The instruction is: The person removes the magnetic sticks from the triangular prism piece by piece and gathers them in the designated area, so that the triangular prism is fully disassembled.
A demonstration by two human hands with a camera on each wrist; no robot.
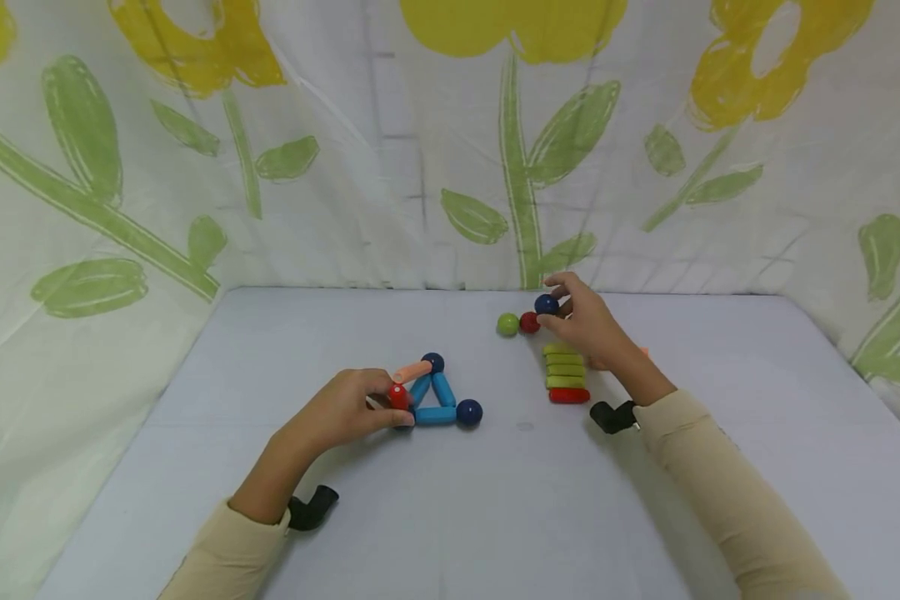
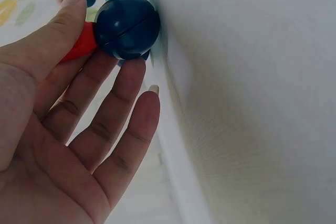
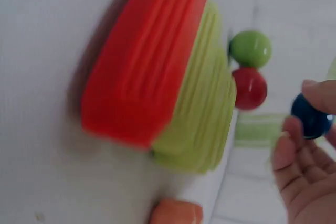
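Observation:
At the left, my left hand pinches a short red rod between thumb and fingers. That rod meets a dark blue ball, which the fingertips touch. This ball is one corner of a flat triangle of light blue rods, with dark blue balls at the corners. A peach-orange rod joins the far corner ball. Over at the back right, my right hand pinches another dark blue ball, held above the table beside a red ball and a green ball.
A row of yellow-green rods lies side by side near the right hand, with a red rod at its near end. Orange pieces sit partly hidden by the right arm. Behind the white table hangs a flowered cloth.

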